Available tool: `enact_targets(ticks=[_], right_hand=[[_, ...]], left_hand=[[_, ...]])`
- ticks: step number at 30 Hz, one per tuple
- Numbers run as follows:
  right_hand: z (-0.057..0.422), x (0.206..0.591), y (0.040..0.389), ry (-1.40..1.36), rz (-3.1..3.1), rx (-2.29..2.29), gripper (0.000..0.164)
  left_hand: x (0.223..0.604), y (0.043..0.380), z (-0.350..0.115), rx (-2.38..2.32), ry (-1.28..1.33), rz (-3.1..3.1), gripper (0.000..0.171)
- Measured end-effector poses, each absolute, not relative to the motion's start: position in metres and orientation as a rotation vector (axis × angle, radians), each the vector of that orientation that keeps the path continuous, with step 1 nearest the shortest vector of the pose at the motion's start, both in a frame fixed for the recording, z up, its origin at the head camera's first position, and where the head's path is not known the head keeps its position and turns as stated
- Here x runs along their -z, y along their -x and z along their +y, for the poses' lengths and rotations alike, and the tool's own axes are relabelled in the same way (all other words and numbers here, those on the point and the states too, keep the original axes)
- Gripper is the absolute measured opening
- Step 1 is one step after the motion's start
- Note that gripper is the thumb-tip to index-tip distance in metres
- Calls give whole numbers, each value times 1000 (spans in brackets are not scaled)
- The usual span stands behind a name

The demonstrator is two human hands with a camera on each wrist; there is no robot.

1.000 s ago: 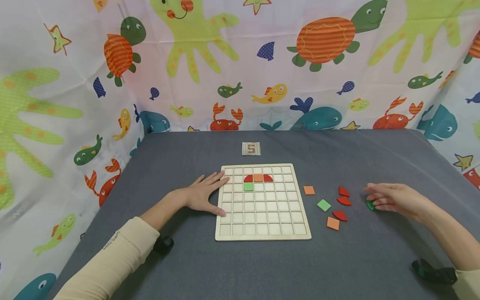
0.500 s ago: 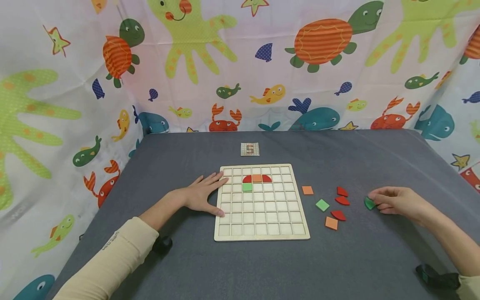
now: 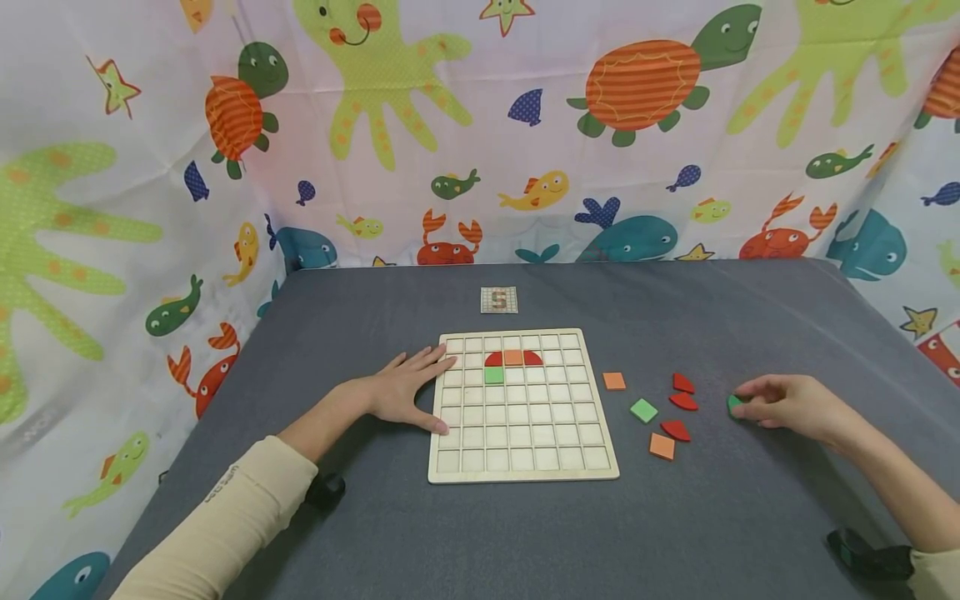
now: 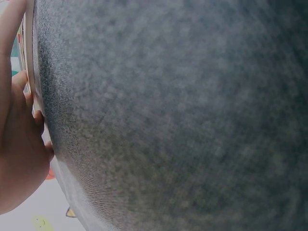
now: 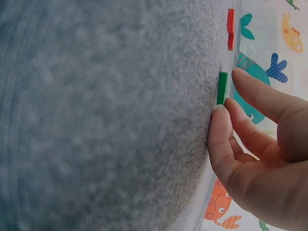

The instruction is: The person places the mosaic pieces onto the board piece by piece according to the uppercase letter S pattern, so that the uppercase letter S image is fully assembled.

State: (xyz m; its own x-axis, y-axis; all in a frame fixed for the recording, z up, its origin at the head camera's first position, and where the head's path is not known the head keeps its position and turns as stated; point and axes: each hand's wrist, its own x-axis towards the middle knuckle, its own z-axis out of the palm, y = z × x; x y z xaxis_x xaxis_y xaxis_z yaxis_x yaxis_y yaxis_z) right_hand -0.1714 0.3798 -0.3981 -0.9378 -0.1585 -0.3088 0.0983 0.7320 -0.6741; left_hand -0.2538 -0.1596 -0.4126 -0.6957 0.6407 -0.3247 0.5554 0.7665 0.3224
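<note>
My left hand [image 3: 405, 387] lies spread, with fingertips and thumb resting on the left edge of a wooden grid board [image 3: 525, 477]. Near the board's top sit an orange square [image 3: 513, 357] between two red curved pieces, and a green square [image 3: 494, 375] beneath the left one. At the far right, my right hand [image 3: 791, 408] pinches a green quarter-circle piece [image 3: 734, 403] at the table surface. In the right wrist view, the thumb and a finger meet at one end of this green piece [image 5: 222, 88], while another fingertip stands above it.
Between board and right hand lie several red quarter-circle pieces [image 3: 683, 401], a loose green square [image 3: 643, 410] and two orange squares, one nearer the front [image 3: 662, 446]. A small pattern card [image 3: 498, 300] lies behind the board. A printed curtain [image 3: 480, 167] rises behind the grey table [image 3: 480, 542].
The right hand's fingers have shifted around the green quarter-circle piece, and the thumb now covers more of it. The left hand stays on the board's edge. The head view has shifted slightly.
</note>
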Motion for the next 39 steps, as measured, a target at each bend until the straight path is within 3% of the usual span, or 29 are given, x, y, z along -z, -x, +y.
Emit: enact_targets(ticks=[25, 32, 39], right_hand=[[368, 397, 172, 140, 2738, 890, 31], [368, 401, 171, 163, 2777, 921, 38], [368, 400, 176, 190, 2762, 887, 32]], left_hand=[[412, 251, -158, -285, -906, 2563, 112], [413, 251, -158, -278, -917, 2558, 111], [412, 251, -158, -281, -914, 2556, 111]])
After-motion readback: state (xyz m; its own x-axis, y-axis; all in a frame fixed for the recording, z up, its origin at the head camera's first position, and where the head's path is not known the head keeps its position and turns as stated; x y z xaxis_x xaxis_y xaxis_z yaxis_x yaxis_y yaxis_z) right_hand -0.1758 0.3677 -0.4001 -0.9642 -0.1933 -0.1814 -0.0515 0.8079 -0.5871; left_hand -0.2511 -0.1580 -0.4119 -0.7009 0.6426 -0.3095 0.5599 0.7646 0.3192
